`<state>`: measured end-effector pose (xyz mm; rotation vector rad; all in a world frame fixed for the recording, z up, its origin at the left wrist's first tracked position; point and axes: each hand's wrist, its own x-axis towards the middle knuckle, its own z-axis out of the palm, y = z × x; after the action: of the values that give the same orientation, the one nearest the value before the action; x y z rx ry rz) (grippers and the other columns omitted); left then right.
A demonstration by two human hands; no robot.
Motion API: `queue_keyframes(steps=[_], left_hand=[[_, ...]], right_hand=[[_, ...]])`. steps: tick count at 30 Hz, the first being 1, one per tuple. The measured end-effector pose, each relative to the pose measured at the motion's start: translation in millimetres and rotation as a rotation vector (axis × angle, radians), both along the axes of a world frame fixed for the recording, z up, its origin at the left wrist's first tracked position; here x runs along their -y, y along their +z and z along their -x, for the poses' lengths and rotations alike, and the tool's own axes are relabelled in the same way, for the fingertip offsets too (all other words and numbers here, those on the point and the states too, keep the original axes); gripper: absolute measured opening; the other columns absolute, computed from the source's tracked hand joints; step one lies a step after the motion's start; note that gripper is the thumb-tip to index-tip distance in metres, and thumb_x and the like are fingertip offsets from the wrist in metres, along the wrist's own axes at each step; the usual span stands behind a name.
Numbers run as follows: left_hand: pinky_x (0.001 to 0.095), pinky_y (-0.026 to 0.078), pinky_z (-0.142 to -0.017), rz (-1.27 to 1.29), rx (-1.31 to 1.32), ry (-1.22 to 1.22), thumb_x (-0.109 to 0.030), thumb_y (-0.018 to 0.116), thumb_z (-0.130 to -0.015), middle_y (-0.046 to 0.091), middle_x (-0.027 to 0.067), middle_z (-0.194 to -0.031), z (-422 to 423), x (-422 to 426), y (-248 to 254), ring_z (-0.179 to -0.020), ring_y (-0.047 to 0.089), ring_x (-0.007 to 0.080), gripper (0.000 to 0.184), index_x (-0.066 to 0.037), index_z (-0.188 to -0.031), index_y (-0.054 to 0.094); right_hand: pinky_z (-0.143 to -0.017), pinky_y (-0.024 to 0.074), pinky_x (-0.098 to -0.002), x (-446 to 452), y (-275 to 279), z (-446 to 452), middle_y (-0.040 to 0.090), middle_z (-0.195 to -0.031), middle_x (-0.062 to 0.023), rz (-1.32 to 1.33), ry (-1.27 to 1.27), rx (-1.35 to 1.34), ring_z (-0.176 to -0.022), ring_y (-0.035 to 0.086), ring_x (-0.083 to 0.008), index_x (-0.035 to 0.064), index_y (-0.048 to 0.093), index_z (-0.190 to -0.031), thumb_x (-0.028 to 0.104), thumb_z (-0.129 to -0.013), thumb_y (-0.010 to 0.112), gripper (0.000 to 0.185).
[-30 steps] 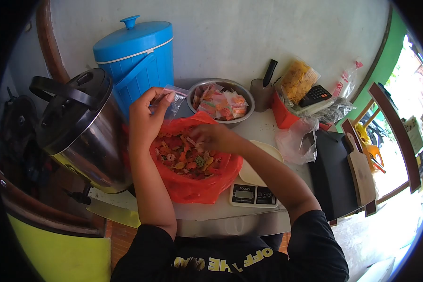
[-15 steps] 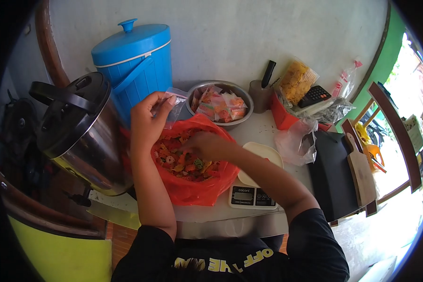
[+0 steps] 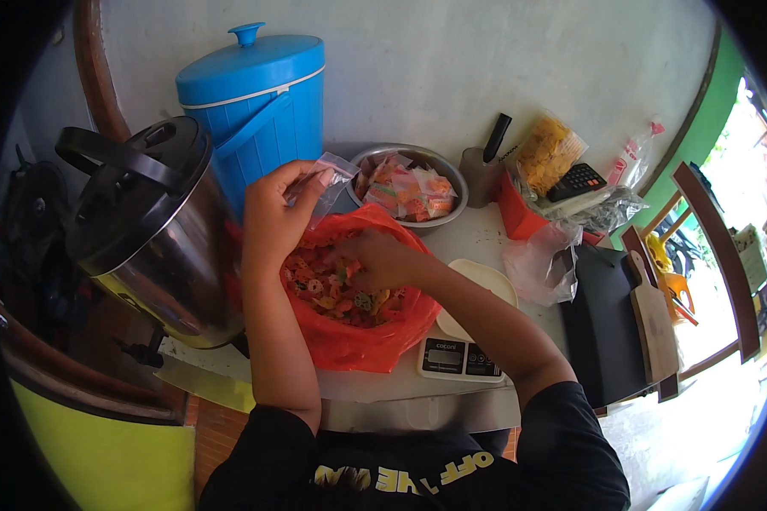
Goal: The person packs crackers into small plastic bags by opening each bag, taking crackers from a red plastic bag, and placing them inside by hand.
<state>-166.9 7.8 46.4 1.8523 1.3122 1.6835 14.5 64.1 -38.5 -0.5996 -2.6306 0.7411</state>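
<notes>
My left hand [image 3: 279,204] is raised over the left rim of a red plastic bag [image 3: 341,347], pinching the top of a small clear zip bag [image 3: 325,200]. The zip bag hangs from thumb and fingers; I cannot make out anything inside it. The red bag lies wide open, filled with small snack pieces [image 3: 341,294] in orange, red and green, some wheel-shaped. Deep among them, my right hand [image 3: 379,260] has its fingers curled round some pieces, the fingertips partly hidden.
Behind the red bag stands a metal bowl [image 3: 460,183] of filled small packets [image 3: 413,192]. A kitchen scale [image 3: 460,362] with a cream tray [image 3: 486,285] is at right. A blue cooler [image 3: 273,128] and a steel pot [image 3: 166,264] stand left; a red box [image 3: 520,213] sits back right.
My right hand's fingers have curled in among the snack pieces, and the pieces around them have shifted. My left hand keeps its pinch on the zip bag. The view has tilted slightly.
</notes>
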Motion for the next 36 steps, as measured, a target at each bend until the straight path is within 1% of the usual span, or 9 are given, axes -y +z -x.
queue_keyframes(steps=[3,9,12,18,20,24,27,33,36], left_hand=[[0.0238,0.049,-0.079,0.004,-0.003,-0.007,-0.017,0.067,-0.091,0.071,0.0070,-0.090,0,-1,-1,-0.086,0.064,0.0088,0.023,0.005,-0.100,0.068],[0.0237,0.049,-0.079,0.022,-0.023,0.003,-0.016,0.068,-0.091,0.071,0.0065,-0.091,-2,0,0,-0.086,0.063,0.0086,0.022,0.004,-0.099,0.068],[0.0238,0.049,-0.077,0.030,-0.033,0.000,-0.015,0.070,-0.089,0.071,0.0061,-0.090,-8,4,2,-0.084,0.064,0.0088,0.021,0.003,-0.099,0.069],[0.0231,0.048,-0.073,0.034,-0.100,-0.007,-0.012,0.072,-0.086,0.072,0.0057,-0.088,-22,8,8,-0.080,0.064,0.0091,0.017,0.002,-0.096,0.070],[0.0222,0.048,-0.070,-0.024,-0.164,-0.006,-0.012,0.072,-0.086,0.072,0.0053,-0.086,-28,3,1,-0.077,0.064,0.0084,0.016,0.001,-0.095,0.070],[0.0212,0.048,-0.061,0.032,0.067,-0.264,-0.012,0.072,-0.087,0.070,0.0034,-0.078,-71,2,-10,-0.067,0.062,0.0075,0.014,-0.001,-0.095,0.069],[0.0213,0.047,-0.063,0.143,0.246,-0.484,-0.013,0.070,-0.089,0.069,0.0017,-0.080,-112,0,-22,-0.070,0.061,0.0072,0.014,-0.002,-0.098,0.068],[0.0240,0.047,-0.076,0.348,0.504,-0.741,-0.011,0.069,-0.090,0.067,0.0016,-0.094,-166,-13,-38,-0.086,0.061,0.0080,0.013,-0.005,-0.101,0.068],[0.0261,0.050,-0.080,0.347,0.474,-0.714,-0.014,0.069,-0.090,0.069,0.0039,-0.094,-178,-11,-45,-0.086,0.065,0.0113,0.019,-0.001,-0.105,0.068]], right_hand=[[-0.080,0.0506,-0.0364,-15,-3,-7,0.068,-0.091,-0.0082,0.089,0.090,-0.075,-0.089,0.065,-0.0244,0.0096,0.067,-0.102,0.022,-0.072,0.074,0.033],[-0.076,0.0491,-0.0298,3,12,-20,0.068,-0.092,-0.0078,0.644,0.042,-0.373,-0.086,0.064,-0.0140,0.0035,0.064,-0.106,0.015,-0.078,0.076,0.033],[-0.076,0.0499,-0.0279,8,33,-53,0.068,-0.091,-0.0063,0.559,-0.019,-0.281,-0.086,0.065,-0.0126,0.0046,0.066,-0.105,0.012,-0.078,0.077,0.030],[-0.078,0.0513,-0.0282,26,80,-150,0.070,-0.095,-0.0037,0.366,-0.207,0.199,-0.085,0.065,-0.0116,0.0074,0.070,-0.103,0.016,-0.082,0.076,0.024],[-0.075,0.0514,-0.0268,22,69,-180,0.071,-0.095,-0.0048,0.250,-0.283,0.033,-0.083,0.065,-0.0120,0.0059,0.070,-0.104,0.015,-0.083,0.074,0.023],[-0.072,0.0505,-0.0255,47,91,-195,0.070,-0.094,-0.0039,0.081,-0.455,-0.240,-0.081,0.063,-0.0103,0.0051,0.069,-0.107,0.018,-0.088,0.070,0.023],[-0.071,0.0492,-0.0247,47,77,-201,0.069,-0.091,-0.0024,0.296,-0.389,-0.557,-0.078,0.061,-0.0078,0.0048,0.068,-0.109,0.022,-0.090,0.069,0.026],[-0.066,0.0459,-0.0231,51,58,-201,0.066,-0.086,0.0009,0.174,-0.526,-0.553,-0.073,0.056,-0.0047,0.0039,0.068,-0.108,0.023,-0.087,0.074,0.029],[-0.063,0.0460,-0.0240,50,58,-209,0.066,-0.078,0.0003,0.189,-0.567,-0.607,-0.068,0.056,-0.0058,0.0022,0.070,-0.094,0.021,-0.084,0.075,0.022]])
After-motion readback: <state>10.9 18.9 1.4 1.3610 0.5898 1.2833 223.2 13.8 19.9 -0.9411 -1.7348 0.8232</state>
